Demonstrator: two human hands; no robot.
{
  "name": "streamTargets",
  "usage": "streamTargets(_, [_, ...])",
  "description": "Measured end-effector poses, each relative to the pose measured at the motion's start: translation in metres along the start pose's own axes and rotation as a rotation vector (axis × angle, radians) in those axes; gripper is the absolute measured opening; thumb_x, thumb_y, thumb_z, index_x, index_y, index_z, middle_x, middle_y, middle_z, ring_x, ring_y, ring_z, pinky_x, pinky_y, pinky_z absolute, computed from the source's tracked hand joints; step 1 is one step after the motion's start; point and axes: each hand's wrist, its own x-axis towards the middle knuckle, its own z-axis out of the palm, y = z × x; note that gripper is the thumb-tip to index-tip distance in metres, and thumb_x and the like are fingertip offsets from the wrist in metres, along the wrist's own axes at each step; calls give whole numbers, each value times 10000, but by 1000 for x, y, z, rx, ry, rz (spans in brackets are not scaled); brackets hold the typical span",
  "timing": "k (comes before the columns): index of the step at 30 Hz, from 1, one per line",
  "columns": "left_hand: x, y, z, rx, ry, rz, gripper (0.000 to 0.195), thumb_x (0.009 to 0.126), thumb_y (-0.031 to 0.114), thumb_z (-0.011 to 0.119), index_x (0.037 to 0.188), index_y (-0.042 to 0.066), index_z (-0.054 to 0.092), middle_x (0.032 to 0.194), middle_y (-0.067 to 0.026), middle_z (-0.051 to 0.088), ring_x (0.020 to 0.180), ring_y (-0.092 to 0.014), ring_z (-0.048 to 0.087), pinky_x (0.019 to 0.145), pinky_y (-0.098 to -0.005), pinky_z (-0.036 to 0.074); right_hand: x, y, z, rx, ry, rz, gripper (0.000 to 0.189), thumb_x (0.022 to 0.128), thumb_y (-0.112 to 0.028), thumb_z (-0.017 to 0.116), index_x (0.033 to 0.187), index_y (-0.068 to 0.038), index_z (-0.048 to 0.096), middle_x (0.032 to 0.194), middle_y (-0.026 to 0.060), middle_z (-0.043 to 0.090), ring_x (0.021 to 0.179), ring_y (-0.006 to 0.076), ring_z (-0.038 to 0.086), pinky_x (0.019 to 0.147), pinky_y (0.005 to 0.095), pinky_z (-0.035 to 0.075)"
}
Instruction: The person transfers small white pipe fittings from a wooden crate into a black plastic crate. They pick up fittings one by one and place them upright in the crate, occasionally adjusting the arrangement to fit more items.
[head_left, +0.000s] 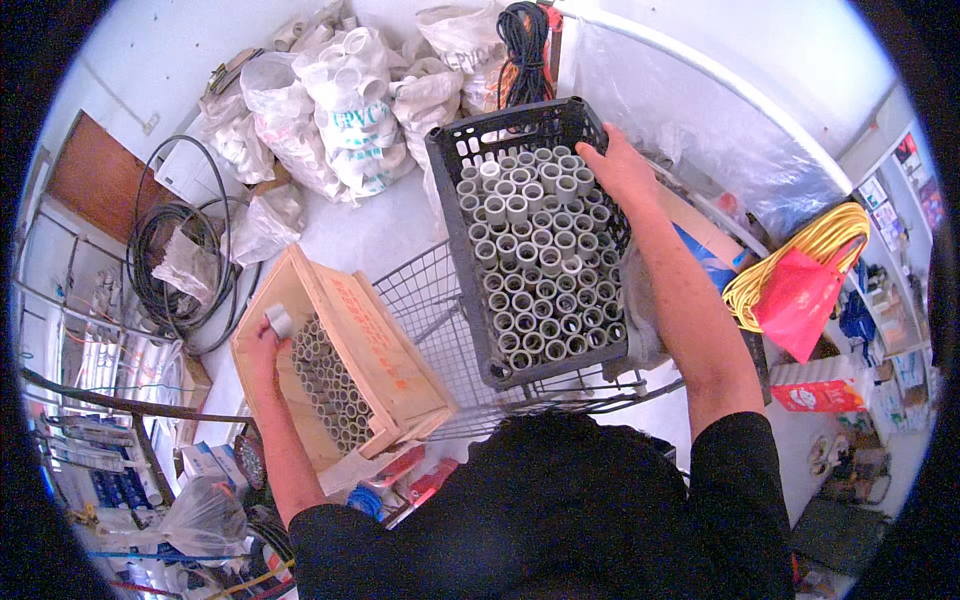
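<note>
My left hand (267, 346) is inside a wooden box (375, 315), its fingers around a pale short pipe fitting (279, 321). Below it, grey pipe couplings (330, 382) stand on end in packed rows, filling much of the box. My right hand (624, 169) grips the far right corner of a black plastic crate (469, 300), thumb over the rim. Inside the crate, many grey pipe couplings (544, 304) stand upright, open ends up, with a few raised on top of others. Part of the crate rests on a wire-mesh shopping trolley (442, 337).
White woven sacks (352, 127) of pipe fittings lean at the far wall. Coiled black hose (180, 262) lies left. Black cable (523, 52) hangs behind the crate; coiled yellow cable (810, 240) and a red bag (802, 296) are right. A metal rail (112, 405) crosses the left side.
</note>
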Motion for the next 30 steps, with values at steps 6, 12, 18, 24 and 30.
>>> streamTargets(6, [-23,173,64,101,-79,332,292,884,10,572,1159,-52,647,1027,-127,698,847,-210,706,727,-327,611,-1,-2,-1,14,-11,-4,749,864,-511,600,1430,-55,418,1311,232,593,1168,380,609,995,489,465])
streamTargets(12, [-48,287,190,-68,-528,475,329,861,-7,580,1180,-63,635,1023,-143,706,865,-217,713,729,-326,615,-1,2,-1,37,4,-28,750,859,-513,603,1415,-44,419,1243,248,622,1115,384,635,953,493,492])
streamTargets(18, [-37,316,318,95,-762,365,276,828,-1,572,1070,-31,702,977,-103,716,825,-207,713,664,-333,637,-2,4,0,46,55,-34,701,854,-487,601,1357,-21,458,1120,249,659,1015,388,670,878,488,532])
streamTargets(24, [3,291,386,505,-487,309,183,787,102,665,935,16,729,903,-191,723,833,-300,732,662,-429,633,-3,-1,-7,39,-22,8,734,849,-486,616,1412,-62,412,1166,231,645,1055,375,657,896,478,526])
streamTargets(30, [10,260,415,903,-414,370,255,810,134,638,971,-51,709,982,-245,704,887,-352,717,743,-460,590,-4,-1,-8,39,-25,11,733,837,-457,625,1411,-56,408,1168,227,643,1056,369,656,899,476,526])
